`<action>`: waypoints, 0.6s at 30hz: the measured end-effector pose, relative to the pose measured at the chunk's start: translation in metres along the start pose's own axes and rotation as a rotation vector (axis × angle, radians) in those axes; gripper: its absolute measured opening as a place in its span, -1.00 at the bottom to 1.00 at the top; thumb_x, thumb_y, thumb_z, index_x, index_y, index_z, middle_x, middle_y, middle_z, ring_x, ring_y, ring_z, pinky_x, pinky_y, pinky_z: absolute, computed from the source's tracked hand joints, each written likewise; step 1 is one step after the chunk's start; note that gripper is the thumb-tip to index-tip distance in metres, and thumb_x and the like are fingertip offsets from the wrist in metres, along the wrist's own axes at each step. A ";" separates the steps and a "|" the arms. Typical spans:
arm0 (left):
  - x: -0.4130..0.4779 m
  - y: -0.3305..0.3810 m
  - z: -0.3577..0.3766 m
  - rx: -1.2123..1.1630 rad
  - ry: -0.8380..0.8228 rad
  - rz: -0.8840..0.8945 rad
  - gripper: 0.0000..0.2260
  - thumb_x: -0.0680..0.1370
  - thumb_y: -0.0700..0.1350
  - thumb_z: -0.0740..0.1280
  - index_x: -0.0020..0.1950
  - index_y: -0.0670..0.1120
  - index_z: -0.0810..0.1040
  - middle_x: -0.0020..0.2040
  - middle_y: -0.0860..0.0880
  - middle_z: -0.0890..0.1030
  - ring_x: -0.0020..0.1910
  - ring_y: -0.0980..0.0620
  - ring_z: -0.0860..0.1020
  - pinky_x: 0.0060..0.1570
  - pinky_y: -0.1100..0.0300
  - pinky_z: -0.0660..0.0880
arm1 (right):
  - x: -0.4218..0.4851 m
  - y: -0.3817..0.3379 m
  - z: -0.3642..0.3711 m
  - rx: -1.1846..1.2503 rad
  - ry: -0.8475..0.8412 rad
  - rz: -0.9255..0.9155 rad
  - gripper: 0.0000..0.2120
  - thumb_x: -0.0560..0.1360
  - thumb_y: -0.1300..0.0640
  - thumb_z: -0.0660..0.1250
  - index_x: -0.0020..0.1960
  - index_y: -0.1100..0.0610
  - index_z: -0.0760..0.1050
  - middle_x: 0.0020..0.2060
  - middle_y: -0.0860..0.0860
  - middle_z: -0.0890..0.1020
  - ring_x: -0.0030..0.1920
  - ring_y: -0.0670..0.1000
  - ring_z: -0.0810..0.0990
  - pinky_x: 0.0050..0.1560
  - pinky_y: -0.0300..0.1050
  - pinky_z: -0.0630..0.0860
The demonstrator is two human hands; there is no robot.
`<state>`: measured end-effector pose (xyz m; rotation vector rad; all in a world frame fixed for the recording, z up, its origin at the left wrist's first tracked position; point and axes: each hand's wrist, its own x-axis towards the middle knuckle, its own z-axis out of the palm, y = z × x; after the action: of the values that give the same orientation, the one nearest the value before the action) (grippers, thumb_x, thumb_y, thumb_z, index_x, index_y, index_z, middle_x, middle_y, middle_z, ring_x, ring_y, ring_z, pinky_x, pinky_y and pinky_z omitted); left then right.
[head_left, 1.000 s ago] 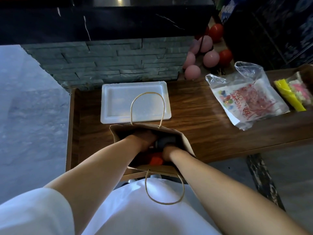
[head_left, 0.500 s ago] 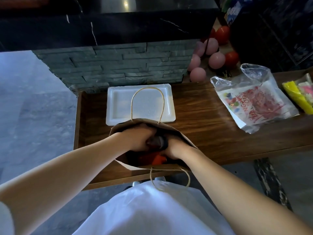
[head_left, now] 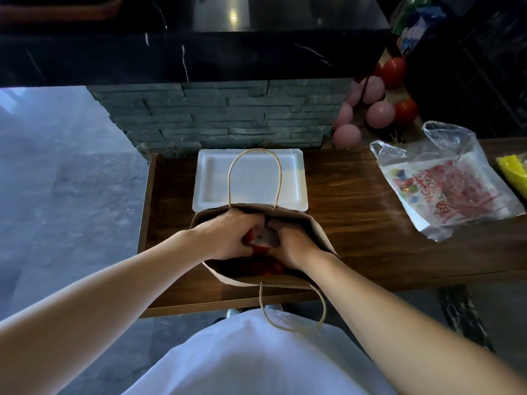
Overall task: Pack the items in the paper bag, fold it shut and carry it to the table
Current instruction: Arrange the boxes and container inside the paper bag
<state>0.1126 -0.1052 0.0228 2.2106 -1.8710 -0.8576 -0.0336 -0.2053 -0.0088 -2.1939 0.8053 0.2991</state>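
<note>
The wooden table point(head_left: 356, 212) is carrying the open paper bag point(head_left: 316, 232) near its front edge. Left hand point(head_left: 228, 240) and right hand point(head_left: 296, 246) are reaching inside, fingers curling around what looks like a red-and-grey item point(head_left: 262, 240) between them.

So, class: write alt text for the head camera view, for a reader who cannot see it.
Both hands, left and right, grip a red-and-white item inside an open brown paper bag on a wooden table, with a white foam tray behind it.
</note>
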 end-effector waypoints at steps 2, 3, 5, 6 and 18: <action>-0.001 0.001 0.001 -0.012 -0.003 -0.017 -0.61 0.38 -0.05 0.45 0.17 0.08 0.46 0.08 0.04 0.62 0.00 0.03 0.56 -0.03 0.14 0.54 | 0.002 0.000 0.000 -0.034 0.010 -0.017 -0.59 0.46 0.13 0.35 0.30 0.00 0.44 0.24 0.06 0.56 0.22 0.10 0.52 0.24 -0.07 0.43; -0.002 0.001 0.001 -0.007 -0.010 -0.032 -0.58 0.38 -0.04 0.44 0.21 0.07 0.44 0.10 0.03 0.62 0.03 0.01 0.57 0.01 0.09 0.56 | 0.002 0.000 0.000 -0.059 0.014 -0.018 -0.58 0.47 0.13 0.34 0.32 -0.02 0.43 0.26 0.06 0.55 0.24 0.10 0.52 0.25 -0.06 0.43; -0.001 0.002 0.004 0.023 -0.042 -0.073 -0.55 0.41 -0.05 0.43 0.28 0.04 0.42 0.12 0.00 0.63 0.05 -0.02 0.59 0.04 0.09 0.57 | 0.003 0.000 0.001 -0.103 0.031 -0.029 -0.56 0.46 0.12 0.33 0.33 -0.05 0.41 0.27 0.05 0.55 0.25 0.11 0.51 0.24 -0.06 0.43; 0.000 0.002 0.005 0.046 -0.060 -0.094 -0.57 0.43 -0.06 0.42 0.28 0.02 0.43 0.12 -0.02 0.64 0.05 -0.03 0.60 0.03 0.12 0.56 | 0.003 -0.001 0.002 -0.122 0.042 -0.042 -0.55 0.45 0.12 0.33 0.33 -0.07 0.40 0.27 0.05 0.55 0.24 0.11 0.52 0.23 -0.05 0.44; 0.019 -0.011 0.023 0.281 -0.302 -0.313 -0.48 0.52 -0.14 0.29 0.47 -0.10 0.27 0.31 -0.13 0.53 0.25 -0.14 0.52 0.21 0.09 0.45 | 0.007 0.016 0.014 -0.244 -0.275 0.269 -0.49 0.57 0.24 0.20 0.50 0.14 0.21 0.43 0.21 0.35 0.39 0.20 0.36 0.37 0.00 0.28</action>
<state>0.1118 -0.1149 -0.0079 2.7337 -1.8970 -1.0907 -0.0381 -0.2064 -0.0302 -2.1979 0.9465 0.8530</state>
